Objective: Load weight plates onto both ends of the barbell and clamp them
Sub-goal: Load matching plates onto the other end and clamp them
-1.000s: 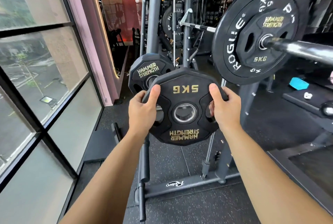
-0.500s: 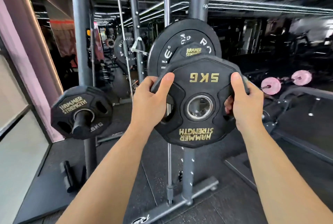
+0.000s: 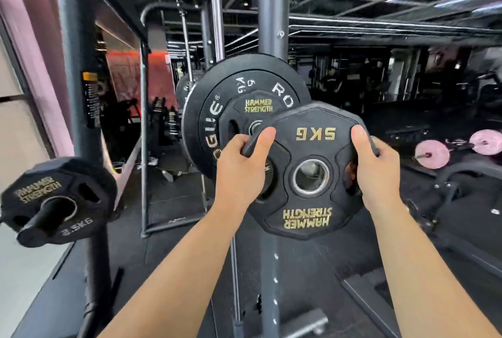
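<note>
Gripping one plate (image 3: 307, 203), left hand (image 3: 241, 172), right hand (image 3: 380, 173)

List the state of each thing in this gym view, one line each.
5 kg plate, held in the air, not on the barbell, lettering upside down, hole empty.
Left hand, grips the plate's left edge.
Right hand, grips its right edge.
Rogue plate, loaded on the barbell.
Hammer Strength plate, loaded outside the Rogue plate.
2.5 kg plate, stored on a rack peg.

The nearest plate (image 3: 307, 210) reads "5KG" and "HAMMER STRENGTH" (both upside down), the big plate (image 3: 206, 120) behind it "ROGUE" (partly covered), the small plate (image 3: 258, 105) on it "HAMMER STRENGTH", and the left plate (image 3: 78, 218) "HAMMER STRENGTH" and "2.5KG".
</note>
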